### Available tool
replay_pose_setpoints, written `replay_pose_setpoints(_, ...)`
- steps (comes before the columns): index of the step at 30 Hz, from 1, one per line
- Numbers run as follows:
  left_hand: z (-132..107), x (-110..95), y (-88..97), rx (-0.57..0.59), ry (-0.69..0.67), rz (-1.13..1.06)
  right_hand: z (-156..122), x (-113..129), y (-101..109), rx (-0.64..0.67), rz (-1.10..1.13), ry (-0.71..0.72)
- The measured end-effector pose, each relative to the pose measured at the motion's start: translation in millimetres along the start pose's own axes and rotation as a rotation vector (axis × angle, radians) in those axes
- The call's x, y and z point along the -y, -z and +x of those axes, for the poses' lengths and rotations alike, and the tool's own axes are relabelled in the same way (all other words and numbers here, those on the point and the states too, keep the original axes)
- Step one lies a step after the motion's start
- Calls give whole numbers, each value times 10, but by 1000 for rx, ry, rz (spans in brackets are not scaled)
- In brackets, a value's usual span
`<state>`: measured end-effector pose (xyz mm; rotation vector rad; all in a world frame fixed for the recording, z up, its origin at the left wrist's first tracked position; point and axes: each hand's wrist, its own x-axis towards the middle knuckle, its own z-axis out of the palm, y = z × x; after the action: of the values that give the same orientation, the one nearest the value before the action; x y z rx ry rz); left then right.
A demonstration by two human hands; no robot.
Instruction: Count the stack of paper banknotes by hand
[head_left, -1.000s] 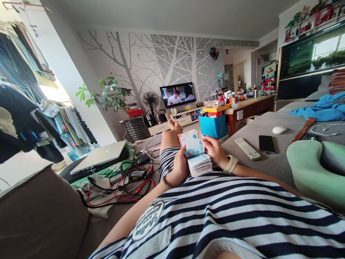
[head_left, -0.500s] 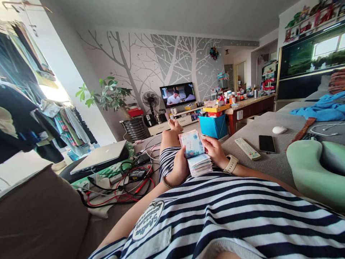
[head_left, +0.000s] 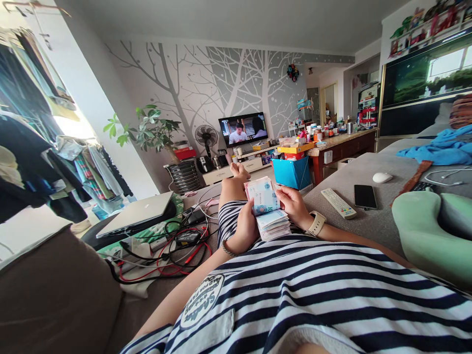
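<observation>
I lie back in a striped shirt with a thick stack of banknotes [head_left: 272,223] resting on my lap. My left hand [head_left: 246,230] is wrapped round the stack's left side. My right hand [head_left: 294,205], with a pale watch on the wrist, pinches the right edge of the top notes [head_left: 262,195], which stand bent upward above the stack. Both hands are closed on the money.
On the grey sofa to my right lie a remote [head_left: 338,203], a black phone [head_left: 365,196], a white mouse [head_left: 382,177] and a green cushion [head_left: 429,231]. To my left are a laptop [head_left: 136,213] and tangled cables [head_left: 173,248]. A blue box [head_left: 291,172] stands beyond my legs.
The raised top notes have shifted slightly between my fingers. Hands and stack stay in the same place.
</observation>
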<state>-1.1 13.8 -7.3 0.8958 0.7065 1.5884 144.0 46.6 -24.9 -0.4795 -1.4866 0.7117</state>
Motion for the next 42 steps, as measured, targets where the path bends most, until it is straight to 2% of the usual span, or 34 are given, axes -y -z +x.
replay_pose_setpoints(9,9,-12,10,40,32,-17,4,-5,3,7,4,2)
replay_pose_setpoints(27,-41,-49,-54,18,31,-10,13,-15,11,16,2,-4)
replay_pose_setpoints(34,-15,-16,-24,14,57,-5,6,-4,9,17,-14,-9)
replay_pose_setpoints(42,-23,-18,-15,7,23,43,4,-11,3,11,-9,-12)
